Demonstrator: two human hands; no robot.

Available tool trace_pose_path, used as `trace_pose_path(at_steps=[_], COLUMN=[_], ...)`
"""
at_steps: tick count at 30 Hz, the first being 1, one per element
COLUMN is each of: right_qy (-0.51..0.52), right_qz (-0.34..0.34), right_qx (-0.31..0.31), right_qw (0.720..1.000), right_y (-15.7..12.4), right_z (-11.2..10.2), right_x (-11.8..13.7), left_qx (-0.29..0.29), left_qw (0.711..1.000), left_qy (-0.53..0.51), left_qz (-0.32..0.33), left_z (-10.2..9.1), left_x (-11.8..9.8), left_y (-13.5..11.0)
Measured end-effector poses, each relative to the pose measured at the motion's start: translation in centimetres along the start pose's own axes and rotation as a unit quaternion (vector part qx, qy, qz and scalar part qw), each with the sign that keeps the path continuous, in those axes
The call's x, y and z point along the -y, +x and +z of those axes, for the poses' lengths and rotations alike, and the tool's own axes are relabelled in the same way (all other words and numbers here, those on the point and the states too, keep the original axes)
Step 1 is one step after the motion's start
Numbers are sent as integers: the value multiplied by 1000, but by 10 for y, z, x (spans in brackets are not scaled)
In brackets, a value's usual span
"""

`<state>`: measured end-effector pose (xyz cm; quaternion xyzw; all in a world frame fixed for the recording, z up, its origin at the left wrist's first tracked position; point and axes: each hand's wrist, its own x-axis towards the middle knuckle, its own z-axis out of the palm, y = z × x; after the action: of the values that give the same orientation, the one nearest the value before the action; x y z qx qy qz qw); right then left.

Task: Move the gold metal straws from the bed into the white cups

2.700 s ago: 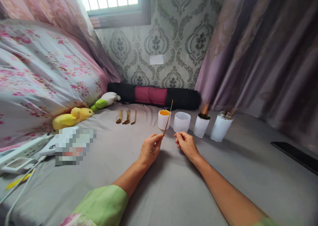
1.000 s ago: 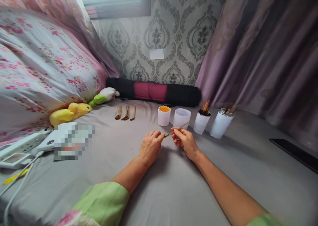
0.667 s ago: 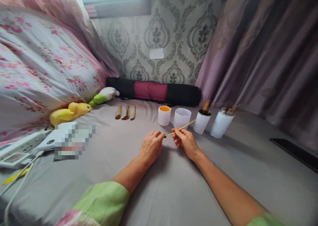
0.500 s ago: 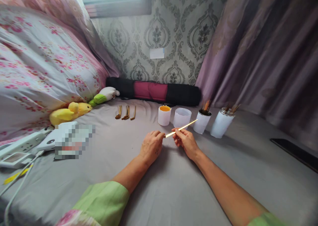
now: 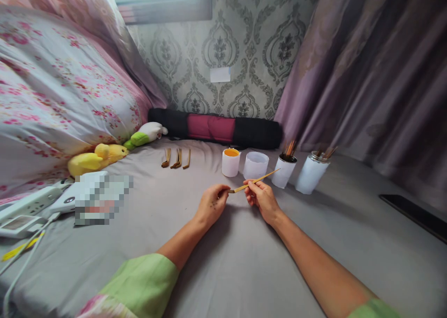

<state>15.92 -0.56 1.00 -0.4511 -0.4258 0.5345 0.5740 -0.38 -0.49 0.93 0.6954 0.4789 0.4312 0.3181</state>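
A thin, tapered wooden stick [image 5: 268, 175] with a dark end is held slantwise over the grey sheet. My right hand [image 5: 262, 199] pinches it around the middle, and the pale pointed end sticks out up and to the right. At the dark end, the thumb and fingers of my left hand [image 5: 213, 203] are closed in a pinch. Just beyond my hands stand a white cup [image 5: 231, 165] with an orange inside and a whitish, see-through cup [image 5: 256, 164]. Several similar sticks [image 5: 177, 159] with bent dark ends lie in small groups farther left.
Two white-wrapped containers, a nearer one [image 5: 283, 172] and a taller one [image 5: 312, 176], hold brown sticks. A black phone-like slab [image 5: 415, 218] lies right. Leftward are plush toys [image 5: 98, 159], a power strip [image 5: 35, 200] and cables. A black and maroon roll [image 5: 211, 128] lies along the wall.
The stick has rolled or tilted slightly, losing its bright glare. My left hand has turned a little, showing more of the thumb side, while my right hand stays nearly in place.
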Motion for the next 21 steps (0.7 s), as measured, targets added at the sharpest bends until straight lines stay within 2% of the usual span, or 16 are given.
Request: trace_pose_path(at_steps=[3, 7, 21], right_qy=[-6, -16, -27], right_qz=[0, -7, -19], right_qx=[-8, -9, 5], right_qw=[1000, 1000, 999], right_y=[0, -1, -1], right_z=[0, 1, 0], right_x=[0, 0, 1], left_qx=[24, 39, 105], left_qw=[991, 965, 894], left_qy=[-107, -216, -366], left_qz=[-74, -141, -236], left_z=[1, 3, 0], left_x=[-5, -10, -15], left_y=[1, 1, -1])
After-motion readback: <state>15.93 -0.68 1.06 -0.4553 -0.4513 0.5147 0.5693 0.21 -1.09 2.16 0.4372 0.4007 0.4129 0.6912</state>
